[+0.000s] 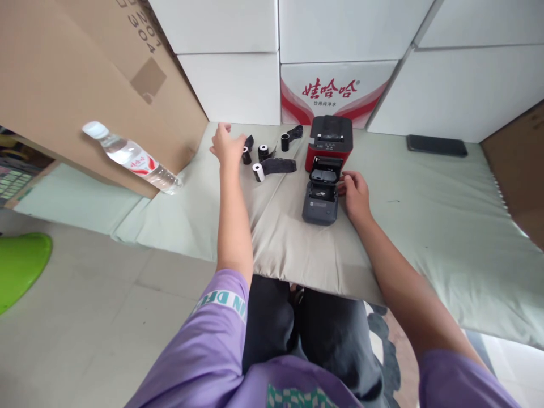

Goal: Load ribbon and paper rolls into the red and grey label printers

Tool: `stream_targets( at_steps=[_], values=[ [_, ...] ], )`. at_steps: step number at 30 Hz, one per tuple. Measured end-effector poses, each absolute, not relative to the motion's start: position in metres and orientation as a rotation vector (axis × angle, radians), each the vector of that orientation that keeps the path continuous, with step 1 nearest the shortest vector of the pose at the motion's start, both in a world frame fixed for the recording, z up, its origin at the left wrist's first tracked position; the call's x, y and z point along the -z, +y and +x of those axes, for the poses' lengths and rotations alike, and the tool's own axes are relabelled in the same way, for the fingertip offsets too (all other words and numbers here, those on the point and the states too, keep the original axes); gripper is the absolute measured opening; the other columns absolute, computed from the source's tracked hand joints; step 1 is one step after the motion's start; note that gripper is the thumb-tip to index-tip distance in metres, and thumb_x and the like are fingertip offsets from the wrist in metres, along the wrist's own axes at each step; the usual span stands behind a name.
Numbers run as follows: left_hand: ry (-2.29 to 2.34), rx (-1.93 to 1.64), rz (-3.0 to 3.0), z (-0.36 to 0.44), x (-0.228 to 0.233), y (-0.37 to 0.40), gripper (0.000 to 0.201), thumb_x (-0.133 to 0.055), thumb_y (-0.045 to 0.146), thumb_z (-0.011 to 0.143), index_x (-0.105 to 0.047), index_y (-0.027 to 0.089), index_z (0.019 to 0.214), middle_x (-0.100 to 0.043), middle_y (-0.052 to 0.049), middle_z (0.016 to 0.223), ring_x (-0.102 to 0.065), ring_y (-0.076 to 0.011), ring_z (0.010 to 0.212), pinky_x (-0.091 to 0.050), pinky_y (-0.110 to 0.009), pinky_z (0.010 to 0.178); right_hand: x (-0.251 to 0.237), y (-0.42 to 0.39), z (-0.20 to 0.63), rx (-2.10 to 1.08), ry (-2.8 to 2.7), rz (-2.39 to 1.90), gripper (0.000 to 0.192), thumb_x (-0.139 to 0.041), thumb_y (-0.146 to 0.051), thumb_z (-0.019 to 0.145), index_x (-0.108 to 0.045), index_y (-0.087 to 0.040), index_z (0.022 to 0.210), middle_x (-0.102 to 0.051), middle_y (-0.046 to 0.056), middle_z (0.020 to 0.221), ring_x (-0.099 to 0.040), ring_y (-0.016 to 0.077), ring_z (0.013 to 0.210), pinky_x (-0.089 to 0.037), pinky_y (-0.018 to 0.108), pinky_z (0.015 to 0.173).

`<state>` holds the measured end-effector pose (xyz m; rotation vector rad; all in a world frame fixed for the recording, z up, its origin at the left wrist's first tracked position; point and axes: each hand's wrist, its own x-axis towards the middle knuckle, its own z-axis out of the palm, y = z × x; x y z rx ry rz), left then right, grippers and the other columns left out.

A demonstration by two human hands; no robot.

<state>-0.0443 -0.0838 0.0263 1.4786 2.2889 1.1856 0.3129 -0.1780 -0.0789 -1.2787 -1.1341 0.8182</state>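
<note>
My left hand [227, 146] is over the cloth at the back left, thumb and fingers apart, nothing visible in it. Just right of it lie several small rolls of black and white paper: a dark roll [246, 155], a black roll [263, 152], a white-ended roll [258, 172] with a dark strip unrolled, and another black roll [285, 142]. A small dark-grey label printer [319, 211] has its lid [325, 170] raised. My right hand [356, 195] has its curled fingers against that printer's right side. Directly behind stands a red and black printer [330, 141].
White cartons [229, 88] line the back. A water bottle [134, 158] leans against a brown cardboard box [106, 68] on the left. A black phone [437, 145] lies at the back right. The greenish cloth [425, 226] is wrinkled; a green stool [23, 266] stands left.
</note>
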Motion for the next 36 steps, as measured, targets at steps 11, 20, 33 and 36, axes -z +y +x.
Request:
stream_targets(
  at_steps=[11, 20, 33, 36],
  values=[
    [2.124, -0.861, 1.799, 0.0, -0.006, -0.079, 0.026, -0.082, 0.028, 0.084, -0.075, 0.026, 0.11, -0.081, -0.012, 0.122, -0.058, -0.0398, 0.142, -0.023, -0.067, 0.13, 0.077, -0.179, 0.311, -0.794, -1.16, -1.291, 0.04, -0.065, -0.064, 0.092, -0.067, -0.027, 0.106, -0.072, 0.002, 0.097, -0.065, 0.0169, 0.074, -0.055, 0.032, 0.066],
    [1.993, -1.2, 1.719, -0.007, -0.033, -0.083, 0.025, -0.078, 0.035, 0.09, -0.072, 0.025, 0.112, -0.08, -0.004, 0.107, -0.069, -0.0306, 0.128, -0.047, -0.047, 0.118, 0.078, -0.178, 0.312, -0.794, -1.176, -1.291, 0.038, -0.064, -0.062, 0.094, -0.067, -0.026, 0.105, -0.068, 0.001, 0.09, -0.064, 0.0169, 0.073, -0.054, 0.033, 0.067],
    [0.986, -0.856, 1.846, 0.064, -0.077, -0.127, 0.014, -0.076, 0.015, 0.094, -0.065, 0.017, 0.103, -0.075, -0.002, 0.1, -0.079, -0.0296, 0.119, -0.064, -0.047, 0.101, 0.074, -0.179, 0.309, -0.803, -1.146, -1.282, 0.039, -0.066, -0.064, 0.09, -0.067, -0.027, 0.102, -0.073, 0.002, 0.095, -0.064, 0.0162, 0.072, -0.053, 0.032, 0.064],
    [0.861, -0.562, 1.987, 0.082, -0.072, -0.132, 0.025, -0.082, 0.011, 0.082, -0.069, 0.018, 0.102, -0.08, -0.005, 0.109, -0.079, -0.0276, 0.119, -0.063, -0.042, 0.105, 0.074, -0.179, 0.309, -0.801, -1.158, -1.281, 0.043, -0.065, -0.068, 0.089, -0.067, -0.027, 0.101, -0.07, 0.001, 0.085, -0.063, 0.0174, 0.07, -0.053, 0.033, 0.064]
  ],
)
